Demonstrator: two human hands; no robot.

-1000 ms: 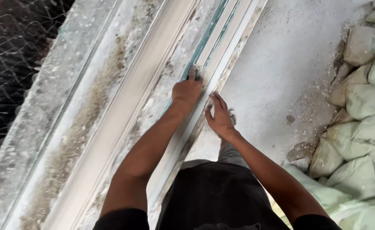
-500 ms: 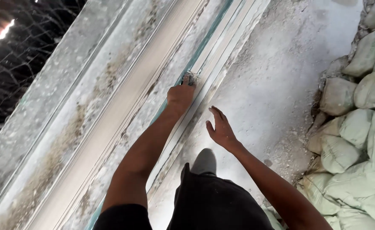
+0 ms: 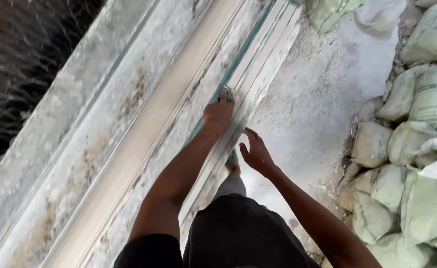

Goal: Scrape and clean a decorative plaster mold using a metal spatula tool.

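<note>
A long white moulded strip [image 3: 258, 64] with a teal band [image 3: 243, 54] along it runs diagonally from lower left to upper right. My left hand [image 3: 217, 113] lies on the strip, fingers closed over a small grey block [image 3: 226, 93] pressed against the teal band. My right hand [image 3: 255, 153] hovers just right of the strip's outer edge, fingers apart and holding nothing. Whether it touches the edge I cannot tell.
Wider plaster-stained ledges [image 3: 129, 129] run parallel on the left, with dark netting [image 3: 25, 64] beyond them. The dusty white floor [image 3: 323, 99] lies to the right. Several pale green sacks [image 3: 417, 164] are piled along the right side. My foot [image 3: 233, 164] stands beside the strip.
My left hand has slid further up the strip with the grey block. My right hand has come off the strip and now hangs open beside it. My body has stepped forward.
</note>
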